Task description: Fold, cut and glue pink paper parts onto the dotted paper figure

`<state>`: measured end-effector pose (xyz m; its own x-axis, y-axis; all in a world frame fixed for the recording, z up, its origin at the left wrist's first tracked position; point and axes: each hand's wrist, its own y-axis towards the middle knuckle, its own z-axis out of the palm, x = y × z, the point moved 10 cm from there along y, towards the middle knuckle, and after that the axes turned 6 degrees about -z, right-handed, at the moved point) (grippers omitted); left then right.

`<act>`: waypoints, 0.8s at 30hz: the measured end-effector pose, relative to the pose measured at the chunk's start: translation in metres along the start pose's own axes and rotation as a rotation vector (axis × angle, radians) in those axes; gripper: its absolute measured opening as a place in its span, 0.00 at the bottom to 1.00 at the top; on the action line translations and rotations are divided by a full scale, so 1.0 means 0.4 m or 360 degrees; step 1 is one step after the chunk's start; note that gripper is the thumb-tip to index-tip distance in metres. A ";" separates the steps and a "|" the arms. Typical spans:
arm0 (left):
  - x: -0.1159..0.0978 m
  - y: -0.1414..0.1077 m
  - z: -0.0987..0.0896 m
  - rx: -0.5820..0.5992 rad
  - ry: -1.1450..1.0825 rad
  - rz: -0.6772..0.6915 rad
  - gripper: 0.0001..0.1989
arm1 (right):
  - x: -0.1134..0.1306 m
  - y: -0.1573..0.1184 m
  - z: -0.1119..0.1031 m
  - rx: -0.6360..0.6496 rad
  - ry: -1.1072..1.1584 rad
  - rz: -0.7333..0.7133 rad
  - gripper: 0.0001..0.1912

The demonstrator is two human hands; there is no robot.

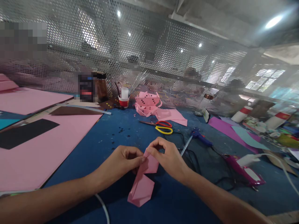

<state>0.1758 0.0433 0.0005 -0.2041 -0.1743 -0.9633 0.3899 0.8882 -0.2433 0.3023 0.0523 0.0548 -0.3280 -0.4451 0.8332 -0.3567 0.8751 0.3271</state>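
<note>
Both my hands grip a pink folded paper piece [142,190] above the blue table. My left hand [123,160] pinches its folded edge with thumb and fingertips from the left. At the upper end my right hand [167,155] holds the paper between thumb and forefinger, close beside the left fingertips. Two angular flaps hang from the strip, one under the right hand and one lower down. Beyond the hands lie scissors [163,127] with red and yellow handles. Further back sits a pink paper construction [147,103] with black dots, next to a flat pink paper sheet [173,115].
Large pink sheets [58,140] with a black strip [28,133] cover the left side. On the right are a blue glue gun [201,137] with its cable, a magenta power strip [245,171] and purple paper [229,130]. A red-and-white cup [123,102] stands by the perforated screen [158,56].
</note>
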 end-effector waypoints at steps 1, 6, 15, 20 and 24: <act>-0.003 0.000 0.000 -0.0006 -0.0007 0.0008 0.15 | -0.002 0.001 0.002 0.0007 0.0009 0.0011 0.05; -0.004 -0.001 0.005 0.0010 -0.0018 0.0031 0.15 | -0.012 0.000 0.017 0.0085 0.0019 -0.0005 0.06; 0.019 0.001 0.019 0.0146 -0.0084 -0.0018 0.14 | -0.012 0.001 -0.008 -0.0040 0.0003 -0.0012 0.10; 0.015 0.000 0.012 0.0099 -0.0119 -0.0019 0.13 | -0.042 0.007 -0.004 -0.0022 0.0113 0.0076 0.13; 0.013 0.000 0.015 0.0112 -0.0094 -0.0047 0.14 | -0.051 0.005 -0.001 -0.0016 0.0134 0.0113 0.14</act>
<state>0.1800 0.0398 -0.0054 -0.1639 -0.2265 -0.9601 0.4468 0.8507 -0.2770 0.3084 0.0632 0.0386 -0.2773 -0.3649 0.8888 -0.3263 0.9059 0.2701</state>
